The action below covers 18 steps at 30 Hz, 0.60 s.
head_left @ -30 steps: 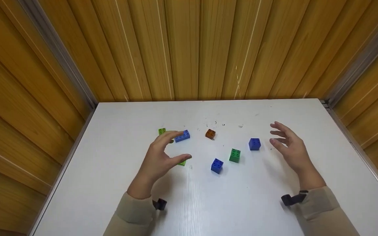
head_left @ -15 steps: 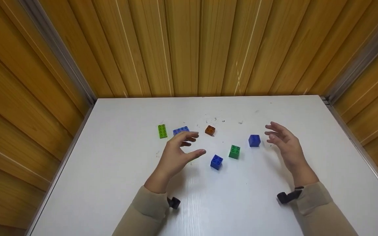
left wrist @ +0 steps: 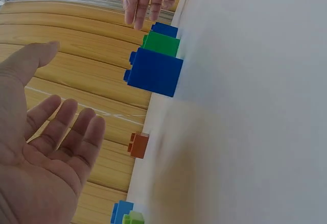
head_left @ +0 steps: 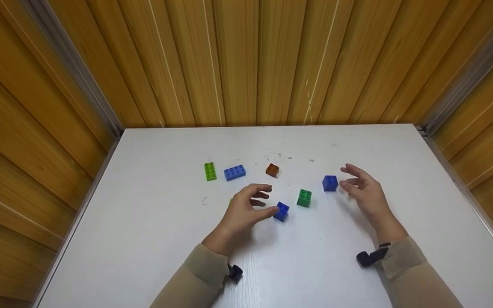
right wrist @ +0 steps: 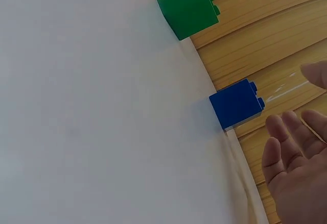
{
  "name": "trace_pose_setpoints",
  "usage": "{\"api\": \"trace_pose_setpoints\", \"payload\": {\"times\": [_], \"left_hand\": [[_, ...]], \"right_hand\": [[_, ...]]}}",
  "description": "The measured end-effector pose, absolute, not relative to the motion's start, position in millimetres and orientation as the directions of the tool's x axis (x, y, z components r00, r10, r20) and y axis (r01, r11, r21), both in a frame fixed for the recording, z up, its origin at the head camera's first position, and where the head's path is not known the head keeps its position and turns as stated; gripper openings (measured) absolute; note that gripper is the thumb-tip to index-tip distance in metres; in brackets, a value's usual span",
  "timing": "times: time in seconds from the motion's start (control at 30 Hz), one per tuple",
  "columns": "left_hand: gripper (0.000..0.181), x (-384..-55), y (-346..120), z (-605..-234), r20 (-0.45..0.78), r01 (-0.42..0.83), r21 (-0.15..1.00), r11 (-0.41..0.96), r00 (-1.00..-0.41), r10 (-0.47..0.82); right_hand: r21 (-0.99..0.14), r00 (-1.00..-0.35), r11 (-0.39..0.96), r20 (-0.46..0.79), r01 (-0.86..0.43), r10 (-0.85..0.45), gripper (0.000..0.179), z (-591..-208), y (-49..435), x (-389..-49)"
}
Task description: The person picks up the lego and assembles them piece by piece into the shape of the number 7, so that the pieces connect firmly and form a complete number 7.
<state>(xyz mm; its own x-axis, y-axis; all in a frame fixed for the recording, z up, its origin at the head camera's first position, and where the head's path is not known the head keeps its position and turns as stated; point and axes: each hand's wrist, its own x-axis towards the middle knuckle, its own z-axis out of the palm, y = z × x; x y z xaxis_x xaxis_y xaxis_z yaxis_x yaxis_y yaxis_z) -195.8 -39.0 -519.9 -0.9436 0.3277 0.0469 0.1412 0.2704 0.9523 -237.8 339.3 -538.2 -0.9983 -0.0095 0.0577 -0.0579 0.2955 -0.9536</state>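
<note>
Now the nearer blue block (head_left: 283, 213) lies just beside the left hand (head_left: 244, 209), whose thumb stands away from relaxed fingers. A green block (head_left: 304, 198) sits between it and the farther blue block (head_left: 330, 183), which is next to the right hand (head_left: 367, 194), its fingers likewise slack. All three rest on the white desk (head_left: 152, 239).

Free tabletop (head_left: 308, 261) nearside of green brick (head_left: 304, 198)

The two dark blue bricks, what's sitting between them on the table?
A green brick stands between the left dark blue brick and the right dark blue brick, with a gap on either side; the head view shows it.
</note>
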Motion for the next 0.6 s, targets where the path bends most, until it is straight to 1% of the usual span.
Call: {"api": "trace_pose_setpoints", "payload": {"times": [0.1,0.17,0.23,0.4,0.6], "left_hand": [[0.065,-194,-34,-528,-0.001,0.091,0.963,0.254,-0.940,0.340],[0.069,-193,-32,-532,-0.025,0.068,0.966,0.249,-0.935,0.354],[0.072,-193,-29,-535,-0.041,0.055,0.968,0.246,-0.929,0.368],[0.074,-192,-25,-540,-0.084,0.015,0.972,0.236,-0.912,0.402],[0.069,-192,-23,-543,-0.112,-0.023,0.976,0.216,-0.907,0.407]], "right_hand": [[-0.914,-0.998,0.401,0.060,-0.066,-0.028,0.069,-542,338,-238],[-0.871,-0.998,0.487,0.048,-0.063,-0.042,0.070,-543,338,-238],[-0.837,-0.998,0.544,0.032,-0.057,-0.056,0.071,-544,338,-237],[-0.777,-0.998,0.629,-0.008,-0.035,-0.065,0.070,-545,337,-236],[-0.744,-0.998,0.668,-0.015,-0.030,-0.062,0.069,-548,333,-238]]}}
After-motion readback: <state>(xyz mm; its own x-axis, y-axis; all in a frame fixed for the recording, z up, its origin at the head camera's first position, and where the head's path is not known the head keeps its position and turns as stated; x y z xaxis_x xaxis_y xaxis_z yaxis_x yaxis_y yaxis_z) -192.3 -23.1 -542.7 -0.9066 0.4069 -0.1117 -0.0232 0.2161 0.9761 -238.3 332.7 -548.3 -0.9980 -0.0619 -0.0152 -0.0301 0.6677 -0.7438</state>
